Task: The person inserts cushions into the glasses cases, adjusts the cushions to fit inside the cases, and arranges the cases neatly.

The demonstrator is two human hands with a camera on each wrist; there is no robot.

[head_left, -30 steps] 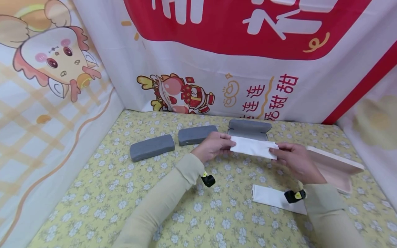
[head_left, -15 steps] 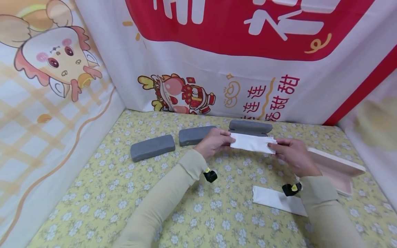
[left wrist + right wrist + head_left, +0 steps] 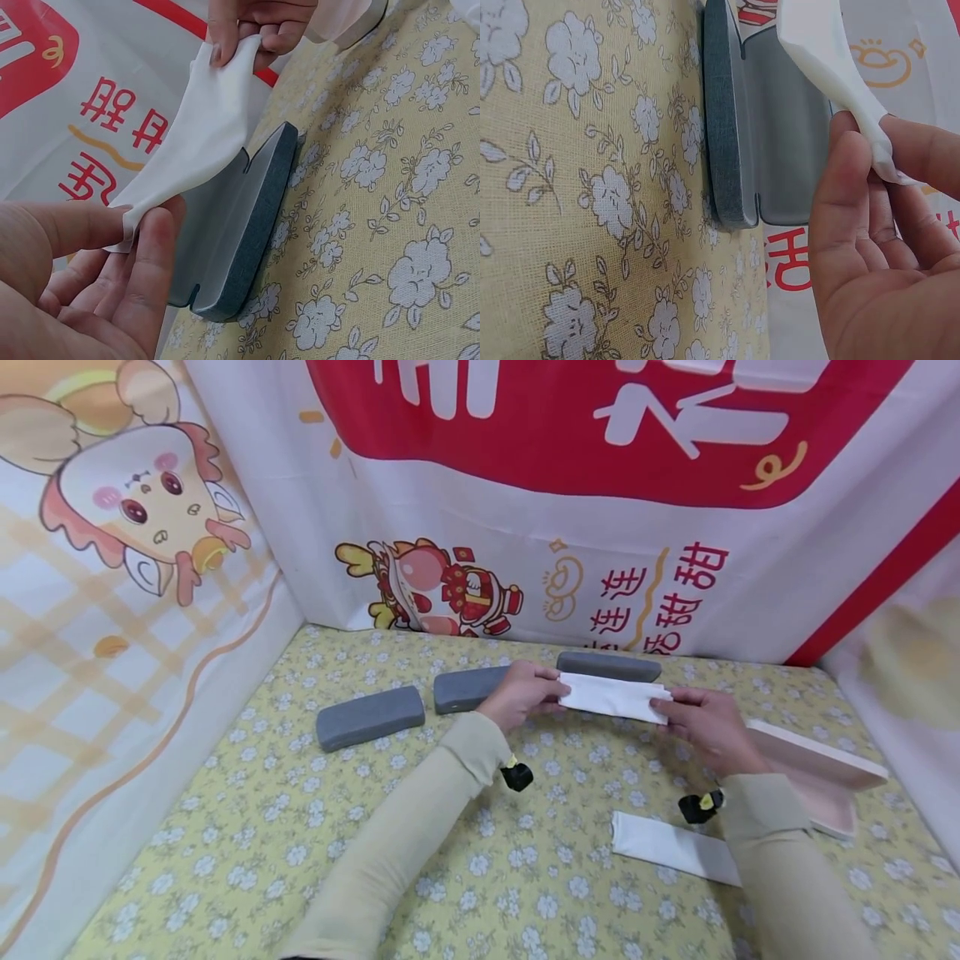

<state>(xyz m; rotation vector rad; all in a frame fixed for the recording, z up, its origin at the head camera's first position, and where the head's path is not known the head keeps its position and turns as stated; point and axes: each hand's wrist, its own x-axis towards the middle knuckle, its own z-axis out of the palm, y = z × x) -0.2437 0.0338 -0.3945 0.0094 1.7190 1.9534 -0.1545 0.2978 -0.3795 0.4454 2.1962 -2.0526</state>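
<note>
A folded white cloth [image 3: 613, 697] is stretched between both hands, above the front of an open grey glasses case [image 3: 609, 667]. My left hand [image 3: 522, 695] pinches its left end between thumb and fingers. At the other end my right hand [image 3: 705, 727] pinches it the same way. In the left wrist view the cloth [image 3: 199, 127] sags a little between the hands, and the case [image 3: 251, 232] stands open below it. From the right wrist the case's pale grey lining [image 3: 784, 127] shows, with the cloth [image 3: 821, 52] partly across it.
Two closed grey glasses cases [image 3: 370, 717] lie at the left, one partly behind the left hand. An open pale pink case [image 3: 817, 760] stands at the right. A second folded white cloth [image 3: 667, 845] lies on the flowered tablecloth [image 3: 450, 893], near the right forearm. Printed curtains [image 3: 450, 502] hang behind.
Both hands have moved the cloth slightly away from the body, toward the back. It now covers more of the open grey case in the head view. Both hands keep their pinch.
</note>
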